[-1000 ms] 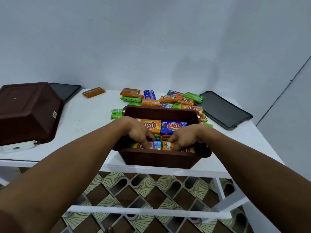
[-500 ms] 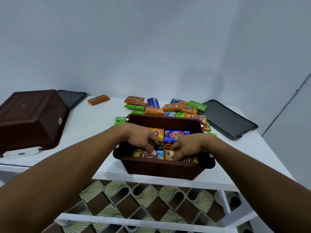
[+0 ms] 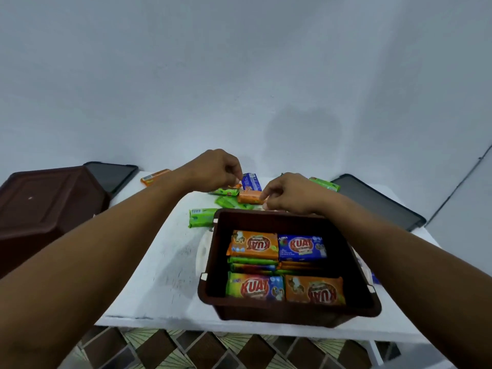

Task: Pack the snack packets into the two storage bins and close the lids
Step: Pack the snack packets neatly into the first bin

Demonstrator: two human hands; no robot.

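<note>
Packets point(image 3: 253, 245) lie flat in the open brown bin point(image 3: 279, 314) at the near edge of the table point(image 3: 165, 262), their long axes left to right. The two orange ones have their lettering upside down, and more stand on edge between the rows. Just past the far wall, an orange packet point(image 3: 250, 197) also lies crosswise. The right hand point(image 3: 290, 193) pinches its right end. The left hand point(image 3: 215, 169) hovers over the loose pile, fingers curled; whether it holds anything I cannot tell. An upturned bin point(image 3: 40, 209) sits left. Dark lids point(image 3: 380, 201) flank the pile.
</note>
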